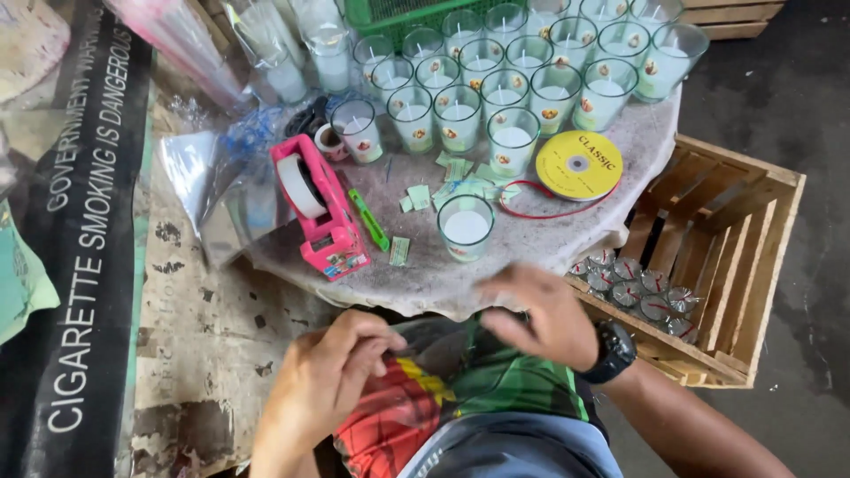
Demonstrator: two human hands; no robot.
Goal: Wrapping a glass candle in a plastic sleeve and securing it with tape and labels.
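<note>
My left hand (329, 376) and my right hand (537, 312) are close together over my lap, just below the edge of a small round table (620, 146). The fingers of both are curled and pinching, blurred by motion; whether anything lies between them I cannot tell. A watch sits on my right wrist. Nearest on the table stands one glass candle cup (465, 227) filled with white wax. Around it lie small green paper labels (418, 196), a green cutter (368, 219), a pink tape dispenser (319, 208) and a yellow ribbon spool (579, 165) with a red strand.
Several filled candle glasses (505, 88) crowd the back of the table. A wooden crate (726, 239) at right holds foil-wrapped pieces (639, 288). Clear plastic bags (208, 181) lie at left, beside a dark printed banner (84, 221) on the floor. A green basket (390, 11) stands at the back.
</note>
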